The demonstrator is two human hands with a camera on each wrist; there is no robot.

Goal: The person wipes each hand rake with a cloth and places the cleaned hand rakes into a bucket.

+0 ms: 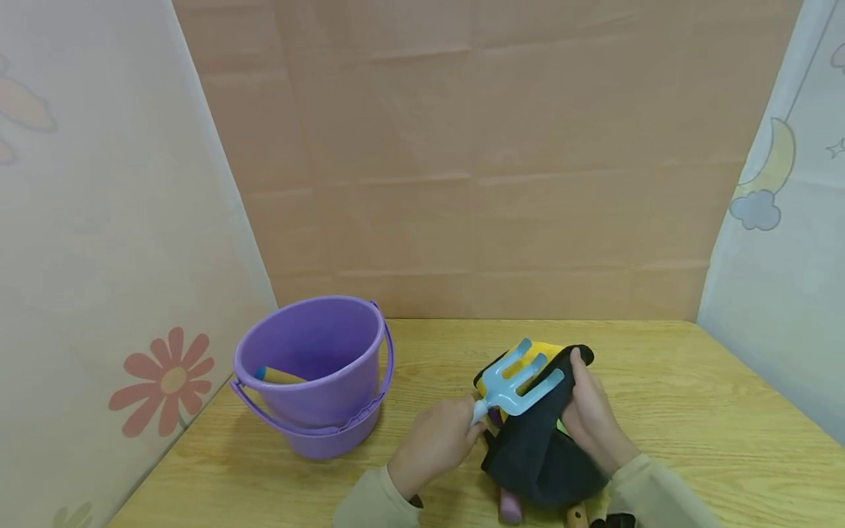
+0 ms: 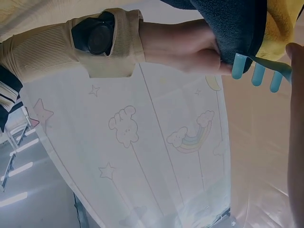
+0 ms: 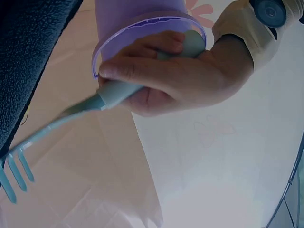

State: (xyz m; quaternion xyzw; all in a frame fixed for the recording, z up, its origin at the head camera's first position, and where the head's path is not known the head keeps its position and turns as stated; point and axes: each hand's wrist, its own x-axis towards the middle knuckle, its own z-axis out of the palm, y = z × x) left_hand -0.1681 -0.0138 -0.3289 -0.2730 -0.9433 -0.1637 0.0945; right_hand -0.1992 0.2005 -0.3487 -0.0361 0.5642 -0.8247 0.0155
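My left hand [image 1: 441, 440] grips a light blue garden hand fork [image 1: 508, 392] by its handle, as the right wrist view also shows with the fork's handle [image 3: 116, 93] inside the curled fingers. The tines point up and right, overlapping a black-and-yellow cloth [image 1: 544, 455] in the head view. Up close the cloth [image 2: 232, 28] looks plush, dark on one side and yellow on the other, with a black edge. My right hand [image 1: 592, 414] holds the cloth at its right side, thumb on the dark face, other fingers mostly hidden behind it.
A purple bucket [image 1: 310, 414] stands on the wooden table [image 1: 713, 411] to the left, its handle hanging down; a yellowish handle with a blue end [image 1: 280, 375] leans inside. Below the cloth, a pinkish-purple handle [image 1: 510, 507] and a wooden handle [image 1: 577, 515] poke out. Brown paper [image 1: 475, 183] backs the table.
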